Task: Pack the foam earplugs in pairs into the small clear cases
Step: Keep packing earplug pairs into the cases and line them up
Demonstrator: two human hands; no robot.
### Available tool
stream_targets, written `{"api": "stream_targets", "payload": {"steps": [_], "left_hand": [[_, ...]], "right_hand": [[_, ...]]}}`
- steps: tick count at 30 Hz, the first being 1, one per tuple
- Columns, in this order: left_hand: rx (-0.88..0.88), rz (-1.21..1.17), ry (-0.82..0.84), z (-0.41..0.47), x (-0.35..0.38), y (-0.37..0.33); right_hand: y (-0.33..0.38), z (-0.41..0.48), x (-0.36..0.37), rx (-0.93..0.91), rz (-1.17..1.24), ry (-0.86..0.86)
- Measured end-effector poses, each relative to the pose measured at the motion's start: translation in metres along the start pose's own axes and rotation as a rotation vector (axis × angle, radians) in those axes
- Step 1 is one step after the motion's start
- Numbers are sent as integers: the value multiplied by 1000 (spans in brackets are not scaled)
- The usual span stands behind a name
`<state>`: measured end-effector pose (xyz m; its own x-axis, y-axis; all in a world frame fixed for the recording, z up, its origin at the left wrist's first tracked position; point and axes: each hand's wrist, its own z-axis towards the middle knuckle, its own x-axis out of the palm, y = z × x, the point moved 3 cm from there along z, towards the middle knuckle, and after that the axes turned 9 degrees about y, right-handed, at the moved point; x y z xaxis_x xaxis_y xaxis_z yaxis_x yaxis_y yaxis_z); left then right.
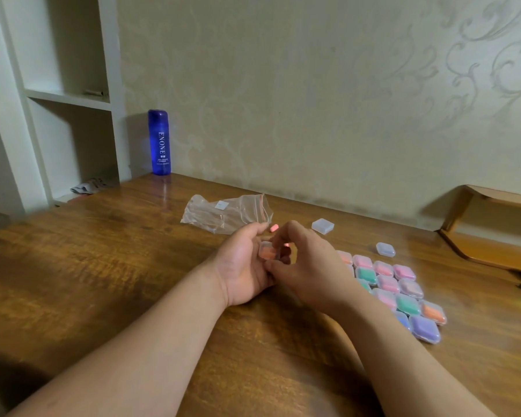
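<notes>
My left hand (243, 266) holds a small clear case (268, 252) with an orange earplug inside, above the middle of the wooden table (103, 266). My right hand (306, 266) meets it from the right, its fingers curled around the case's edge. A loose pink earplug (274, 227) lies on the table just behind my hands. Two empty clear cases (322, 226) (385, 249) sit further right. A block of several filled cases (397, 293) in pink, green, orange and purple lies to the right of my right wrist.
A crumpled clear zip bag (226, 213) lies behind my hands. A tall blue bottle (159, 142) stands at the back by the wall. White shelves (69, 97) rise at the left, and a wooden shelf piece (491, 233) sits at the far right.
</notes>
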<state>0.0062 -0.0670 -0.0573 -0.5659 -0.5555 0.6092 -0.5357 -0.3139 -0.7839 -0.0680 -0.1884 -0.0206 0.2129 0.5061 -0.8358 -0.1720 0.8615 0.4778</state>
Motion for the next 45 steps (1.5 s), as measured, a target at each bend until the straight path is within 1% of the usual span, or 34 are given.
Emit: {"api": "stream_targets", "payload": {"steps": [3, 6, 11, 16, 22, 27, 30, 32, 33, 36, 42, 45], "left_hand": [[40, 15, 27, -4, 5, -2], [78, 61, 44, -5, 7, -1], [111, 91, -4, -7, 6, -2], [144, 154, -60, -9, 4, -3], [158, 198, -38, -8, 1, -1], [142, 265, 4, -6, 11, 1], [123, 185, 3, -3, 13, 2], [111, 133, -25, -2, 14, 2], [107, 142, -28, -3, 15, 2], [98, 191, -21, -6, 17, 1], [94, 196, -12, -6, 17, -2], [89, 197, -5, -5, 16, -1]], "right_hand": [[-5, 2, -3, 34, 60, -45], [-11, 0, -3, 26, 117, -23], [-15, 0, -5, 39, 31, 7], [-15, 1, -2, 51, 35, 36], [-5, 0, 1, -1, -7, -24], [-11, 1, -5, -9, -29, -36], [-30, 3, -20, 56, -2, -136], [-52, 1, -35, 153, -24, -203], [-63, -1, -40, 213, -43, -207], [-87, -3, -42, 363, -32, -116], [-89, 7, -36, 417, -204, -28], [-90, 5, -34, 442, -236, -3]]}}
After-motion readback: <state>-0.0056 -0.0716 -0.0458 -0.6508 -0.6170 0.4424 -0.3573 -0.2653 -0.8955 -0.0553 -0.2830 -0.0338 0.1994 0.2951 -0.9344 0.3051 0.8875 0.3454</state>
